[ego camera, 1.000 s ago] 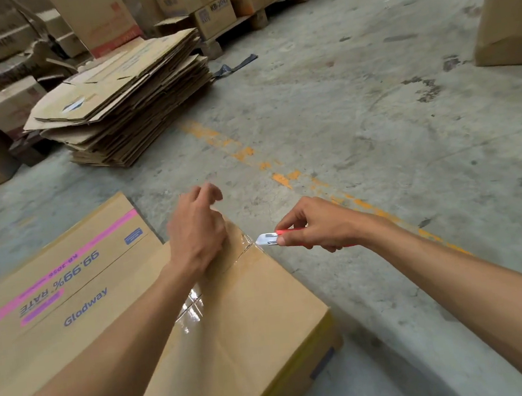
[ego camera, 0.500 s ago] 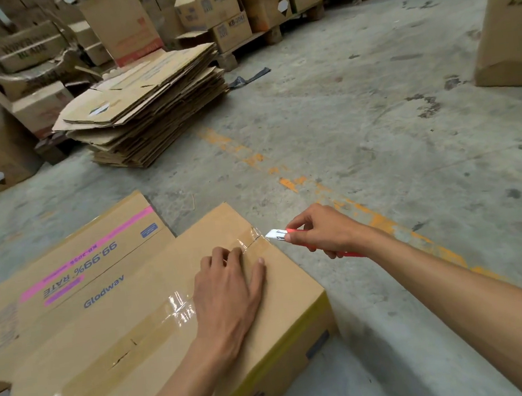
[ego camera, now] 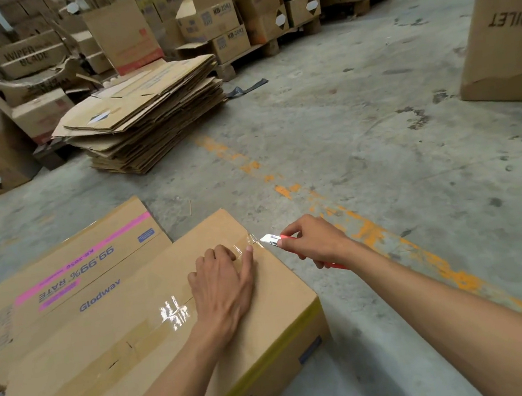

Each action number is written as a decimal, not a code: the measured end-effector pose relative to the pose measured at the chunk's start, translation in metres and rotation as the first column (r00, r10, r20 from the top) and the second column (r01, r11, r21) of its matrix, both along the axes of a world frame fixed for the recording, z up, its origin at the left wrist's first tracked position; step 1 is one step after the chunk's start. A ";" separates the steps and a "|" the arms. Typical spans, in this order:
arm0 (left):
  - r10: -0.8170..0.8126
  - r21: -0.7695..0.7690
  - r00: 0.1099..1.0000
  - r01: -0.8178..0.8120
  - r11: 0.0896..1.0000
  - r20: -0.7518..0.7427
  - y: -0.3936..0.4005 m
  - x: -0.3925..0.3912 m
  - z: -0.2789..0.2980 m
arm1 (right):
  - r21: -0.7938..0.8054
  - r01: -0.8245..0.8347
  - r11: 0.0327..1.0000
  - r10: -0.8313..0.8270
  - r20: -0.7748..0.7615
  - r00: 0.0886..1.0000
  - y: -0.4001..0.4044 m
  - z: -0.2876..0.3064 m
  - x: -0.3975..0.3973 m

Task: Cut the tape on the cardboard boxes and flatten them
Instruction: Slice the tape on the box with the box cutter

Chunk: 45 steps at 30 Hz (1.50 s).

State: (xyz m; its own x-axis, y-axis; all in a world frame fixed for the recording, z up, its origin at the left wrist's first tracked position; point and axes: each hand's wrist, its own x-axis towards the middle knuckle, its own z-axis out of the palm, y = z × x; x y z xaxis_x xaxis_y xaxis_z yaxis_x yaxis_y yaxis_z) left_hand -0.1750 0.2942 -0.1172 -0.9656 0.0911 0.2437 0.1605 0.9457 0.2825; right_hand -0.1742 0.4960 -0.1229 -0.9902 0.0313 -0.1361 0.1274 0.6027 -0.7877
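- The person's left hand (ego camera: 222, 287) lies palm down on top of a sealed cardboard box (ego camera: 134, 352), fingers spread and mostly straight, pressing the lid near its far edge; it grasps nothing.
- Its fingertips rest on the strip of clear tape (ego camera: 109, 361) that runs down the middle of the lid, shiny where it catches the light.
- The right hand (ego camera: 315, 240) is clenched around a red box cutter (ego camera: 274, 239), thumb and forefinger pinching near the front.
- The cutter's white tip sits at the far edge of the box, right where the tape folds over the edge.
- The box stands on a bare concrete floor (ego camera: 356, 105), close in front of the person.
- Touching it on the left lies a second box (ego camera: 66, 269) printed with "Glodway" and a pink stripe.
- A worn orange line (ego camera: 367, 228) painted on the floor passes under the right forearm.
- Farther off to the left sits a stack of flattened cardboard (ego camera: 147, 123).
- Behind that, more boxes stand piled on wooden pallets (ego camera: 256, 52).
- At the far right stands a tall carton (ego camera: 507, 29) with the word "TOILET" upside down.
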 end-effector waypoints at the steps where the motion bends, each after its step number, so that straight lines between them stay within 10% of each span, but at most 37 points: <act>1: 0.003 0.021 1.000 -0.003 1.000 0.005 0.000 -0.002 0.001 | 0.005 0.001 1.000 -0.001 0.001 1.000 0.001 -0.001 0.000; 14: 0.026 0.125 0.985 -0.048 0.991 0.170 -0.003 -0.015 0.014 | -0.297 -0.042 0.954 0.045 0.004 0.999 0.011 -0.008 0.008; 27: -0.276 0.583 0.862 -0.029 0.812 0.426 -0.007 -0.025 0.037 | -0.257 -0.230 0.939 0.267 0.117 0.957 0.029 0.009 0.008; 35: -0.287 0.429 0.940 0.186 0.884 0.184 -0.024 -0.022 0.025 | -0.188 -0.088 0.978 0.095 0.024 0.995 0.022 0.014 0.003; 45: -0.032 0.230 0.998 0.018 0.973 0.058 -0.096 0.012 0.027 | -0.066 -0.259 0.964 0.247 -0.151 0.957 -0.039 0.052 -0.009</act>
State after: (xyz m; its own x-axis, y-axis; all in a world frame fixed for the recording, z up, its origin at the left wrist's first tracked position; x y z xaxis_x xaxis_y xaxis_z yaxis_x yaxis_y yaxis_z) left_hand -0.1633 0.1982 -0.0906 -0.9774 0.0641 0.2014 0.1591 0.8506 0.5012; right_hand -0.1831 0.4571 -0.0710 -0.9736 -0.2280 0.0130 -0.1356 0.5314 -0.8362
